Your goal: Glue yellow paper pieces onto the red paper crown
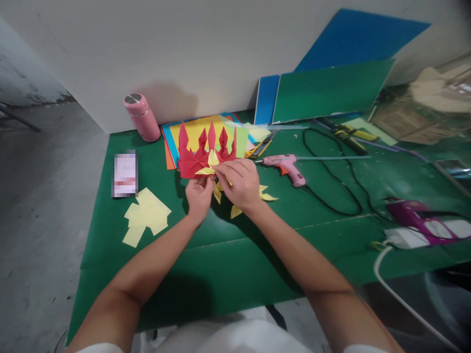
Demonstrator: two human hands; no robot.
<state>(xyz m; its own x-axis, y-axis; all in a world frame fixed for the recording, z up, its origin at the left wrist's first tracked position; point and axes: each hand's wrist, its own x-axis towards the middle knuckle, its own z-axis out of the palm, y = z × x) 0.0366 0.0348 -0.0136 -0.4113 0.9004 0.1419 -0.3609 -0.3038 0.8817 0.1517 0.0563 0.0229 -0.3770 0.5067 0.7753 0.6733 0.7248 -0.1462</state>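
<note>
Leftmost on the green surface (253, 269) lies a phone (125, 174) with its screen blurred out, and behind it a pink bottle (144, 120) stands near the white wall (206, 59). Pale yellow paper pieces (149, 213) overlap just in front of the phone. Next, sheets of coloured paper (174, 135) are stacked behind a red folded paper piece (189, 167) with upright points, which is held up at the middle. The left hand (199, 198) pinches its lower edge, while the right hand (240, 184), thumb and fingers drawn together, grips a yellow folded piece (212, 158) against its front. More yellow folded pieces (236, 212) lie beneath and beside the right hand. Just right of that hand, a pink glue gun (290, 165) rests on its side, a clear stick (331, 158) reaching out from its back and a black cord (331, 208) looping away. Behind these lean blue and green boards (331, 90); farther right are yellow-and-black tools (351, 139), then a purple device (408, 215) beside a white plug block (406, 238).
</note>
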